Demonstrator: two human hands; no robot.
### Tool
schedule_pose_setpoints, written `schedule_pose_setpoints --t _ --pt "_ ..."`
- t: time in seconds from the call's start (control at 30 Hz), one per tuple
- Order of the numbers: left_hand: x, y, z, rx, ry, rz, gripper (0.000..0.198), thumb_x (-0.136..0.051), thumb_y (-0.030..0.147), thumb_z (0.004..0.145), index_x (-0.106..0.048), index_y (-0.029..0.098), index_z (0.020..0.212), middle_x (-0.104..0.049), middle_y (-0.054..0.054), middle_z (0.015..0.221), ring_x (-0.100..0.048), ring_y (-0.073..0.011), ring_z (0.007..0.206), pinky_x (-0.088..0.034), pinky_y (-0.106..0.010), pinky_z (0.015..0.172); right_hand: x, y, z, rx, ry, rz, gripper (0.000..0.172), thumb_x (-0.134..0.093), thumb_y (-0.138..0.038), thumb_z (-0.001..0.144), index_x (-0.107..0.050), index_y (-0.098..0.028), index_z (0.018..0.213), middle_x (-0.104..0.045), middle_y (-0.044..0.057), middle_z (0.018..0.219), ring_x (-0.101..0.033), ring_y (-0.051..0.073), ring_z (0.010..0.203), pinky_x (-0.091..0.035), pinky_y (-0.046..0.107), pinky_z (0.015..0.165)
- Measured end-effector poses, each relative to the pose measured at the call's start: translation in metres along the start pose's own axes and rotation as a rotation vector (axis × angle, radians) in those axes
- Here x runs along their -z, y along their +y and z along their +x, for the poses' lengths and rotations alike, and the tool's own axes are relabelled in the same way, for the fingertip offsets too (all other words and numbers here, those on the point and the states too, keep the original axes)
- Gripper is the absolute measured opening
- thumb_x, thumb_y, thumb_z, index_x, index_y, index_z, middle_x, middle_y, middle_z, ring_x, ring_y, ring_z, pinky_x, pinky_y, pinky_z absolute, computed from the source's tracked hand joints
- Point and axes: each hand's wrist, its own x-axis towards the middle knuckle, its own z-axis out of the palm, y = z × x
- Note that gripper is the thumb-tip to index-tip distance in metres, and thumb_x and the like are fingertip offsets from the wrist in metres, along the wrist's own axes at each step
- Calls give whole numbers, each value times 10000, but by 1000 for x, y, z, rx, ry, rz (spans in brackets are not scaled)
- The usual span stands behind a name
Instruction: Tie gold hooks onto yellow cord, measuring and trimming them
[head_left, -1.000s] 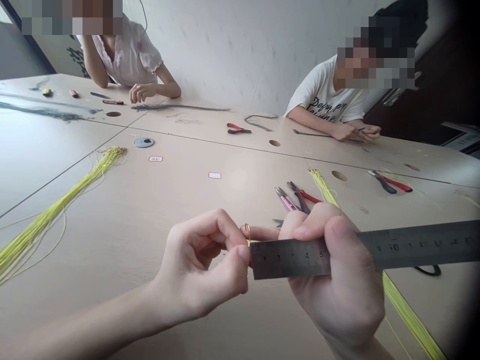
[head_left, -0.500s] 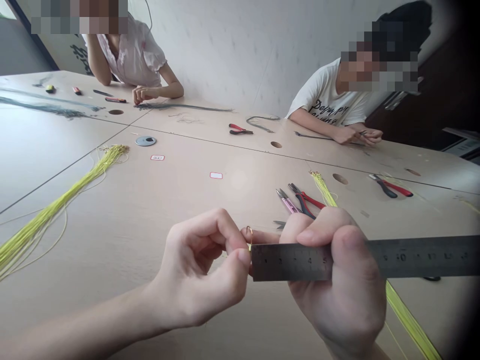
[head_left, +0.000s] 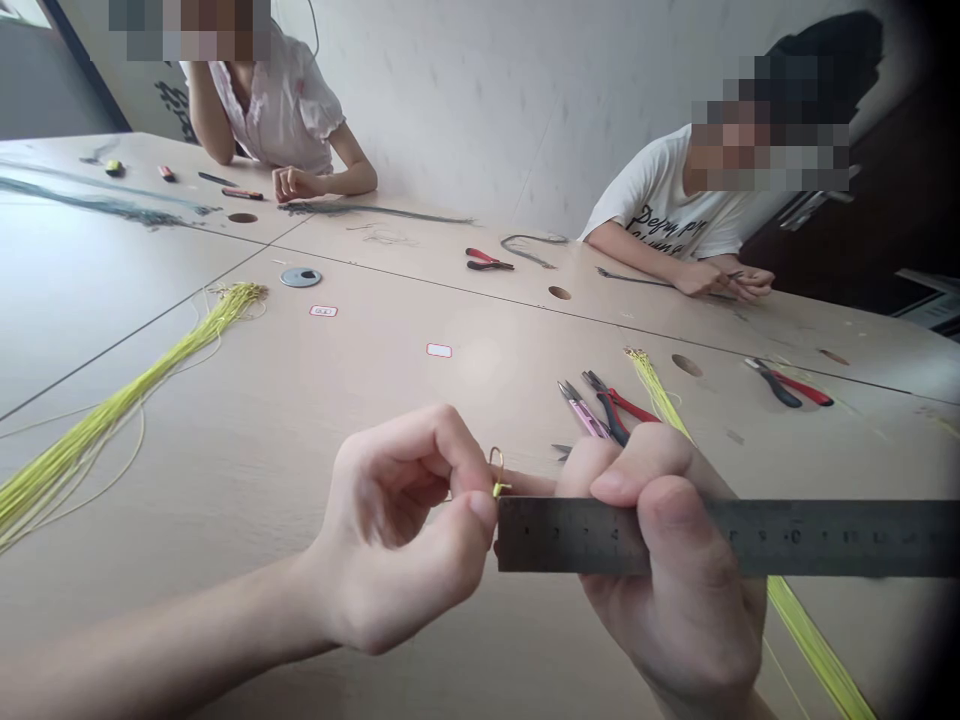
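My left hand [head_left: 405,545] pinches a small gold-coloured hook [head_left: 496,460] between thumb and forefinger. Bright yellow cord [head_left: 499,489] is tied round the hook's lower part, and a short end sticks out to the right. My right hand [head_left: 690,570] is closed round a steel ruler [head_left: 551,535], held level with its thumb and fingers across the scale. The ruler's left end is right beside my left fingertips, with the hook's bend just above that end. The rest of the cord below the pinch is hidden by my fingers.
Yellow cord bundles lie left [head_left: 172,370] and right [head_left: 814,640]. Pink-handled snips [head_left: 581,408] and red-black pliers [head_left: 611,405] lie beyond my right hand; more pliers [head_left: 787,383] sit farther right. Two co-workers [head_left: 289,110] sit across the table, with dark cords before them.
The ruler has turned level and dropped slightly relative to my left fingertips. More of the yellow tie shows above its end. Both hands keep their grip, and the view has shifted slightly.
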Motion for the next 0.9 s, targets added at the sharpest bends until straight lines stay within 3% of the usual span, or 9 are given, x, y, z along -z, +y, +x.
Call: schedule_pose_setpoints --t 0.3,0.9 --pt "0 1 0 -24 -6 -17 193 -518 70 658 -423 197 549 -433 59 403 -415 -95 432 -348 -216 431 4 -2 1 5 12 -85 193 -494 -348 888 -599 -232 775 -493 -44 596 -467 100 523 -438 283 529" --pt "3 -4 -1 -74 -46 14 168 -502 85 685 -422 198 590 -425 62 416 -438 -114 436 -364 -241 427 3 -2 2 -27 -38 25 186 -469 -319 901 -565 -224 773 -545 -31 621 -615 150 529 -534 350 516"
